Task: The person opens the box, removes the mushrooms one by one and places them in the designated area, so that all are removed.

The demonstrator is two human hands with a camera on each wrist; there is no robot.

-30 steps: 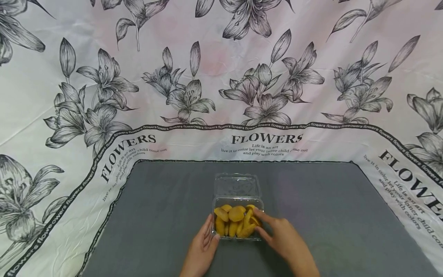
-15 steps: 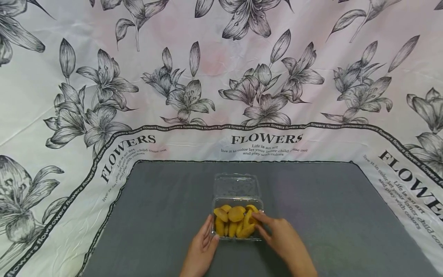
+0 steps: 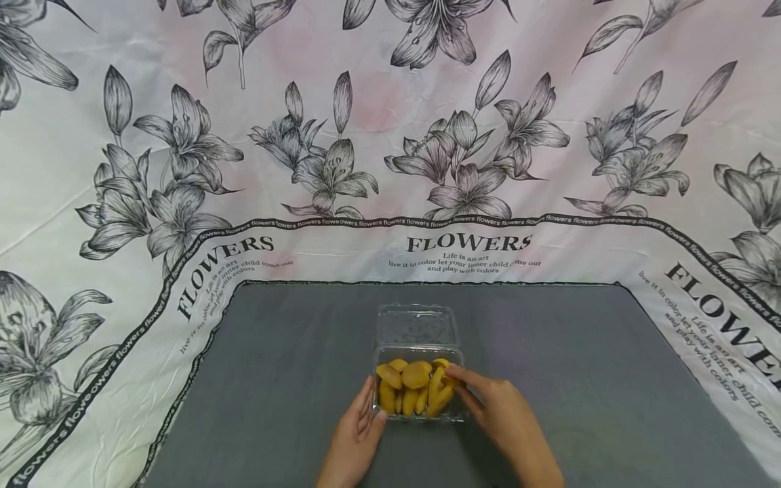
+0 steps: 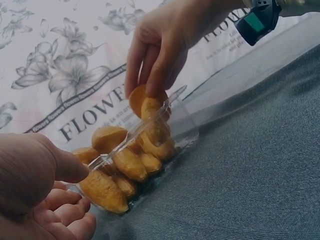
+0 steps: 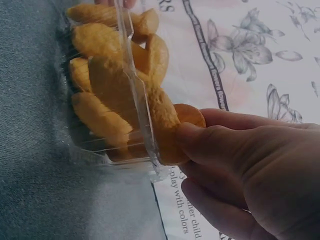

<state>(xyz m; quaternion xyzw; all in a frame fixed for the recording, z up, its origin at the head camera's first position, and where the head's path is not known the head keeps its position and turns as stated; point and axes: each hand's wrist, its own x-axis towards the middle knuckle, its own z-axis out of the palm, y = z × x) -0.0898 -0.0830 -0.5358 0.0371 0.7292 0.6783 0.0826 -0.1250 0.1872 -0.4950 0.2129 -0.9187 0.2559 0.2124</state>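
A clear plastic clamshell box (image 3: 421,418) stands on the grey tabletop, filled with yellow, fruit-like oval pieces (image 3: 416,375). My left hand (image 3: 355,434) grips the box at its left side. In the left wrist view its thumb lies over the rim, with the fingers curled lower along the outside wall. At the right end, my right hand (image 3: 503,413) pinches a yellow oval piece (image 5: 167,142) between thumb and fingers, right at the rim. A rounded yellow piece (image 5: 194,114) shows behind the thumb tip. The lower part of the held piece overlaps the others.
The box's clear lid (image 3: 417,327) is folded open toward the back. The grey tabletop (image 3: 274,379) spreads to both sides. A white cloth (image 3: 342,257) printed with flowers and lettering borders it and rises behind. A dark wrist device (image 4: 257,22) sits on the right wrist.
My right hand has shifted slightly, and the yellow pieces at the box's right end have changed position. The left hand stays at the box's side.
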